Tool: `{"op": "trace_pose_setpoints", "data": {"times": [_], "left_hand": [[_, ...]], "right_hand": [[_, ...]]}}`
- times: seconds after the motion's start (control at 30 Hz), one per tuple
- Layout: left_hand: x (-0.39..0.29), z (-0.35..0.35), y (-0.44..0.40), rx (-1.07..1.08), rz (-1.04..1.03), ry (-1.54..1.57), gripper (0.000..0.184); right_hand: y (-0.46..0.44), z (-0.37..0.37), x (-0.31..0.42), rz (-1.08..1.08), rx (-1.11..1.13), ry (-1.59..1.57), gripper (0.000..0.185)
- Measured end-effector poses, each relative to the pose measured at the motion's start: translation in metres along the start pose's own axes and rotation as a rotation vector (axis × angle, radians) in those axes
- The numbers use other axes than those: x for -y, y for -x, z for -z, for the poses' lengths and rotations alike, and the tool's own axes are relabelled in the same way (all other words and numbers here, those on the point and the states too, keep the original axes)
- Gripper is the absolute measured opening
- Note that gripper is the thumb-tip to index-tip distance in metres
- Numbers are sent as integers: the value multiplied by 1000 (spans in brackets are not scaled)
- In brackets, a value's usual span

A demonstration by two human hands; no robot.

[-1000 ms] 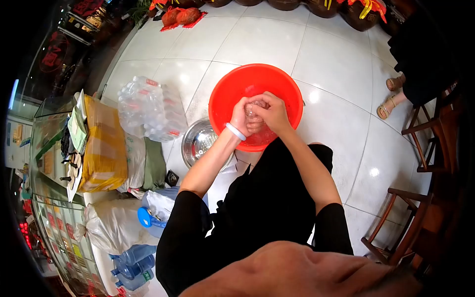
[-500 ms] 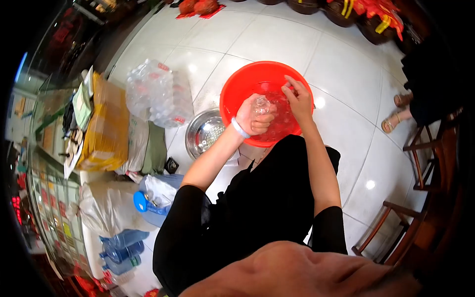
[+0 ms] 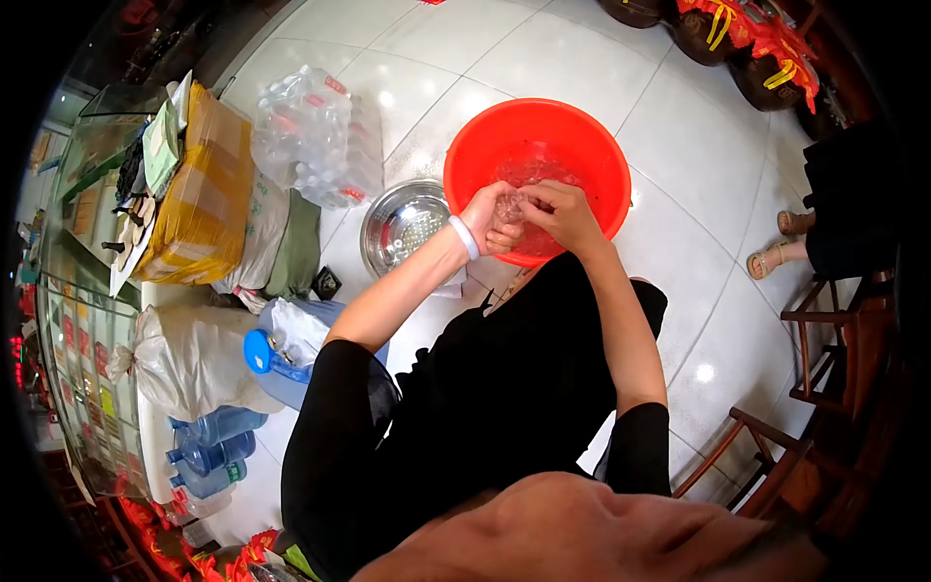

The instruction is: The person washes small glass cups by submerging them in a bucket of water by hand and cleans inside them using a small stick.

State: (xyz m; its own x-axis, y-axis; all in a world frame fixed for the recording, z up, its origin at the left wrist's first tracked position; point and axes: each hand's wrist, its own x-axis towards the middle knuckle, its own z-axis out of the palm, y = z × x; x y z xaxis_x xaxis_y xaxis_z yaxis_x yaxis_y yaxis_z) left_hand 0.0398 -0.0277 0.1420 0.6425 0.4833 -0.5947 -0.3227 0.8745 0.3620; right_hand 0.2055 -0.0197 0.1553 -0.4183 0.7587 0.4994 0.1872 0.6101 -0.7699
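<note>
Over the near side of a red basin (image 3: 465,145), my left hand (image 3: 488,221) is wrapped round a clear, glass-like object (image 3: 508,206). A pale bracelet circles that wrist. My right hand (image 3: 562,213) has its fingers bent and pressed together against the same object; whether it pinches anything else is too small to tell. Clear water and reddish reflections fill the basin's bottom. Just left of the basin, a shiny metal bowl (image 3: 376,233) with a perforated-looking bottom rests on the floor.
Wrapped plastic bottles (image 3: 320,136), a taped box (image 3: 208,184), sacks and a blue water jug (image 3: 291,364) stand at the left. Wooden chairs (image 3: 776,456) and a person's sandalled feet (image 3: 771,258) are at the right. Dark jars (image 3: 703,37) line the top right.
Half a second ago my right hand was raised apart with fingers spread; it has come back down to the clear object in my left hand. The whole view has shifted and turned.
</note>
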Motion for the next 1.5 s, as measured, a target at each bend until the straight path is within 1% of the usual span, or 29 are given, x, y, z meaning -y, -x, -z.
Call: {"op": "trace_pose_setpoints", "data": {"times": [0.07,0.17,0.23,0.27,0.33,0.47,0.53,0.67,0.7,0.77,0.8,0.83,0.87,0.9,0.97,1.0,1.03,1.07,1.1,1.17,1.2,1.23,1.27,1.3,1.33,1.37,1.4,1.47,1.5], "left_hand": [[2,6,-4,-97,-105,-149,31],[-3,-3,3,-143,-47,-134,29],[-6,-6,7,-133,-2,-95,32],[-7,-6,7,-123,39,-60,35],[-9,-5,5,-95,59,-60,35],[-11,-3,4,-37,99,-50,36],[-11,-12,7,-57,95,-47,33],[-10,-12,3,-110,71,-41,30],[-9,-12,2,-110,71,-41,30],[-9,-12,2,-77,4,-77,37],[-8,-11,1,-83,-7,-74,37],[-6,-10,0,-3,14,-17,38],[-5,-8,1,78,35,41,40],[-5,-7,4,71,21,45,40],[-2,-3,10,291,25,133,43],[-1,-2,15,291,16,131,43],[1,0,20,286,2,139,43],[4,3,24,330,-5,157,43],[6,6,29,372,-19,176,43],[16,18,35,354,-100,211,42],[23,26,33,293,-144,185,41],[29,35,28,217,-196,170,40],[37,3,31,-287,-352,231,39],[43,31,10,-9,-388,290,35],[46,21,9,-52,-465,266,33],[48,20,4,-21,-477,214,32],[50,16,3,-21,-491,230,35],[53,13,0,6,-495,249,37],[50,12,-3,42,-484,256,39]], "right_hand": [[1,-3,-5,13,22,21,12],[2,-8,-9,73,5,51,13],[3,-5,-7,-22,46,91,11],[3,-4,-7,-27,44,92,11],[2,-3,-8,7,-12,19,9],[1,-1,-7,44,-33,16,9],[0,2,-5,30,38,31,9],[0,0,-5,-24,39,36,10],[0,-1,-4,-30,5,4,12],[1,-2,-6,-28,-27,-32,15],[2,-3,-9,-112,-55,-130,16],[1,-4,-7,-197,-79,-231,16],[1,-3,-4,-378,-96,-508,15],[-2,1,-3,-371,-83,-516,15],[-4,12,-10,-518,-262,-581,16],[-4,14,-14,-517,-245,-587,16],[-3,14,-19,-541,-239,-480,18],[-3,14,-24,-560,-231,-374,21],[-1,11,-27,-554,-208,-382,21],[4,-4,-28,-523,14,-75,26],[6,-10,-30,-444,82,-162,29],[10,-19,-33,-364,163,-261,34],[11,-26,-31,-318,191,-306,36],[13,-33,-30,-277,217,-350,39],[18,-40,-35,-298,266,-316,37],[22,-46,-35,-325,289,-261,36],[19,-49,-27,-323,318,-273,36],[13,-42,-14,-710,338,-531,34],[12,-42,-13,-708,346,-521,34]]}}
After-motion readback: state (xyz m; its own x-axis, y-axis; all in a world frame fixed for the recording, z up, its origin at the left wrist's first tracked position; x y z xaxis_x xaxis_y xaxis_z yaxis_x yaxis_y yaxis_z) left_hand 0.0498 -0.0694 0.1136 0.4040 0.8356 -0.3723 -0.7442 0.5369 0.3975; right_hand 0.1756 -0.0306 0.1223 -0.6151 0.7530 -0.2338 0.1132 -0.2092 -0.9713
